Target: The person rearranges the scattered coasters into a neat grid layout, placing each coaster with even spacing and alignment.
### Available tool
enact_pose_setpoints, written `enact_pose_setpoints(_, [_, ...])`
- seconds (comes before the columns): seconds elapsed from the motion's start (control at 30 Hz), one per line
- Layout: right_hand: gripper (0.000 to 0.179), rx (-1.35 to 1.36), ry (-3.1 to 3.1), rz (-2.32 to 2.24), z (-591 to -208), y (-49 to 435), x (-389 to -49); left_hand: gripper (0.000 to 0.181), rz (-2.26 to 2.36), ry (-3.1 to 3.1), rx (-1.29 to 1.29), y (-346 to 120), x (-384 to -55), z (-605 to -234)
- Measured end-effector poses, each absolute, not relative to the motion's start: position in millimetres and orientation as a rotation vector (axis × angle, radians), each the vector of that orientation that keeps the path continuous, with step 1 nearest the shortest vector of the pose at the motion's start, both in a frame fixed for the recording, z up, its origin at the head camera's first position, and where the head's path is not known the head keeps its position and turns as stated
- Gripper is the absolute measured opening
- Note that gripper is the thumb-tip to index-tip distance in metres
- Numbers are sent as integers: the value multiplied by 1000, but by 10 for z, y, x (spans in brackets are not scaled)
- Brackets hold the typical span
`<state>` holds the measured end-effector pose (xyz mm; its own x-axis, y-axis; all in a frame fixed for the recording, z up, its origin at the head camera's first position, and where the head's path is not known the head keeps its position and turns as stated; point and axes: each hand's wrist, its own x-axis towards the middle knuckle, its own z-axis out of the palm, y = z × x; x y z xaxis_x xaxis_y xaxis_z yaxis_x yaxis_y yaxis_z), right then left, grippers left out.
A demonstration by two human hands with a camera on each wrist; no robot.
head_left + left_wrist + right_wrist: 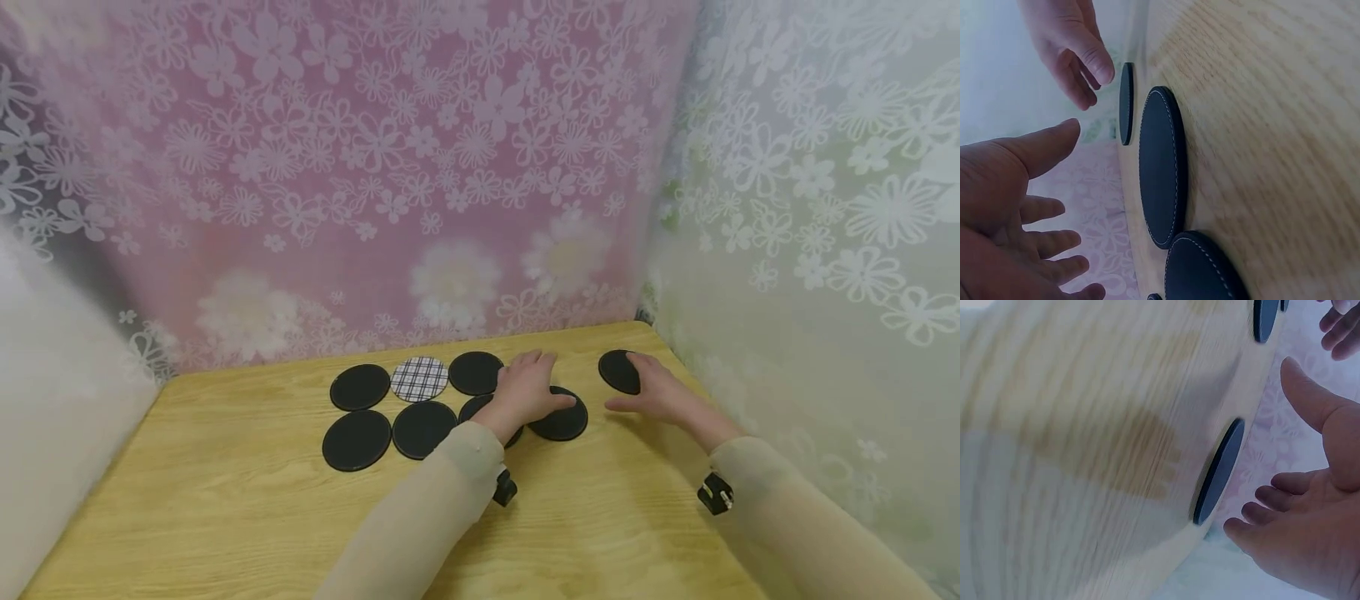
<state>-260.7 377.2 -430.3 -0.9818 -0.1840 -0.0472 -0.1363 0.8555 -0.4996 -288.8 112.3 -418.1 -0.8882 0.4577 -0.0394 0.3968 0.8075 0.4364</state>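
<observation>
Round black coasters with stitched edges lie on a wooden table in two rows, and one plaid coaster (419, 379) sits in the back row. My left hand (522, 390) hovers with spread fingers over the right end of the rows, above a black coaster (566, 421). The left wrist view shows this hand (997, 187) apart from the coasters, holding nothing. Farther right, my right hand (658, 393) is held beside a lone black coaster (617, 372), partly covering it in the head view. In the right wrist view a gap separates that hand from the coaster (1219, 472).
The wooden table (210, 500) reaches back to a pink flowered curtain (375, 208). A pale flowered curtain (810, 250) hangs along the right edge, and a whitish one (52, 367) on the left. Each wrist wears a small black camera (716, 493).
</observation>
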Motion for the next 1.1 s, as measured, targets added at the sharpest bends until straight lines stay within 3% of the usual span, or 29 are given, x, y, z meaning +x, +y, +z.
enact_pose_setpoints(0.57, [114,-148,2900,-683,-4353,4117,-2871,85,462,2961,630,1412,-3180,-4328])
enact_pose_setpoints(1.1, [107,-144,2884,-628,-4375,4125,-2920,85,471,2899,600,1733,-3409,-4627])
